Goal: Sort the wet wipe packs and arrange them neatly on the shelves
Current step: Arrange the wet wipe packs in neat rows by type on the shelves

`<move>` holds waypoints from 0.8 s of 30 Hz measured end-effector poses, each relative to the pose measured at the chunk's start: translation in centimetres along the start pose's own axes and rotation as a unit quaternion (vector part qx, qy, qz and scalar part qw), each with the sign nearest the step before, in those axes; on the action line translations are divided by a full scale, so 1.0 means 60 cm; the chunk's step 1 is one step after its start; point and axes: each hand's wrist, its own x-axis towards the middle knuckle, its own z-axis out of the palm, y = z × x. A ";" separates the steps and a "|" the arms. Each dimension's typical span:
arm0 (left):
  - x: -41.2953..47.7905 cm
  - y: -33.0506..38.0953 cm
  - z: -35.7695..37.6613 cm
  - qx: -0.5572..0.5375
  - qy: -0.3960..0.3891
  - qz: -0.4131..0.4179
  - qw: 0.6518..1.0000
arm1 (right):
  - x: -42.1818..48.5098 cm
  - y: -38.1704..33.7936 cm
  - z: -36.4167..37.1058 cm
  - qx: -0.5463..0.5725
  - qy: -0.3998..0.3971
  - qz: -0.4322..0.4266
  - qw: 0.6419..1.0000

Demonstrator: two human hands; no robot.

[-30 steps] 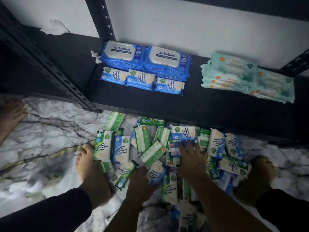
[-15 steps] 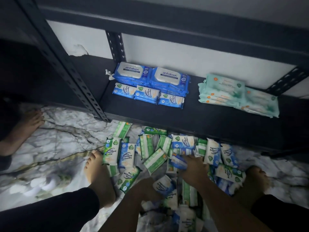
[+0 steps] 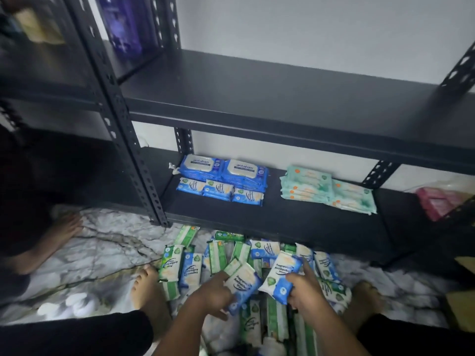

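My left hand [image 3: 209,295] grips a small blue wet wipe pack [image 3: 243,285] lifted above the floor pile. Beside it, my right hand [image 3: 305,291] holds another small blue pack [image 3: 280,277]. Under both hands lies a heap of green and blue packs [image 3: 218,255] on the marble floor. On the bottom shelf [image 3: 295,222] two large blue Antabax packs [image 3: 223,169] sit at the back, with three small blue packs [image 3: 219,191] in a row in front. To their right are stacked mint-green packs [image 3: 326,190].
A bare black middle shelf [image 3: 282,109] juts out above the bottom one. A perforated black post [image 3: 128,140] stands left of the pile. My bare feet [image 3: 146,291] flank the heap. Another person's foot [image 3: 64,227] rests at left. Pink packs [image 3: 437,201] lie at far right.
Both hands have risen out of the pile, each now holding a small blue pack. The view has tilted up, bringing the middle shelf into sight.
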 end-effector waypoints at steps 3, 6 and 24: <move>-0.003 0.009 -0.013 -0.008 0.032 0.025 0.999 | -0.020 -0.009 -0.006 0.088 0.016 -0.003 0.996; -0.010 0.014 -0.017 0.007 0.086 0.088 0.992 | -0.039 -0.010 -0.014 0.059 0.001 -0.017 0.998; -0.001 0.013 -0.048 -0.132 0.255 0.168 0.943 | -0.046 -0.027 0.037 0.156 0.017 -0.055 0.986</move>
